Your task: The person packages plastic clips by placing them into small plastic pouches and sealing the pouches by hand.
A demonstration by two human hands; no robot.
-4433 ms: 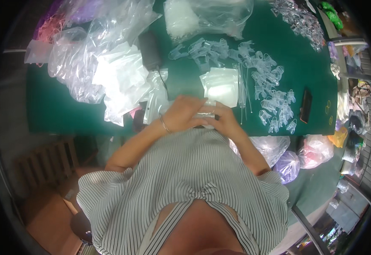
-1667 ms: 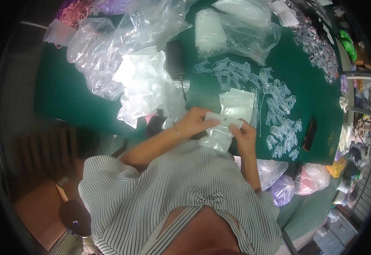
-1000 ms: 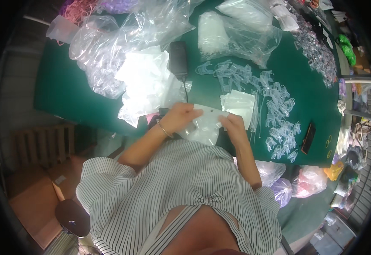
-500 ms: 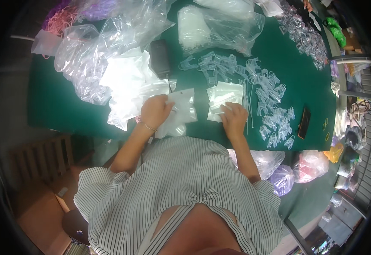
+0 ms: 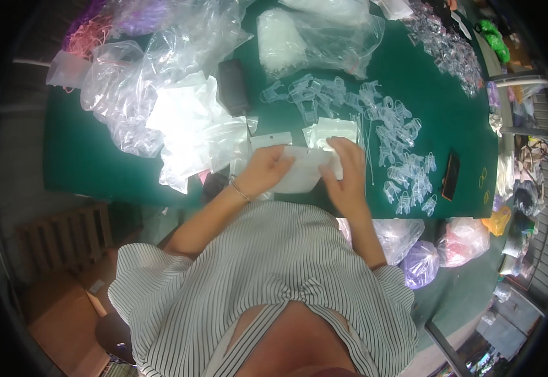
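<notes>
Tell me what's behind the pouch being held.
Behind the held pouch are a flat pouch, its punched top edge showing, and a partly visible pouch stack; their nearer parts are covered, unseen.

Two hands (image 5: 263, 171), one held pouch (image 5: 299, 171), one phone (image 5: 451, 176).

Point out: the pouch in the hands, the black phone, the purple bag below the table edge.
Translucent flat pouch (image 5: 300, 172): head view, middle of its exposed face.
Black phone (image 5: 451, 176): head view, middle of its upward face.
Purple plastic bag (image 5: 421, 264): head view, middle of its bulging side.
</notes>
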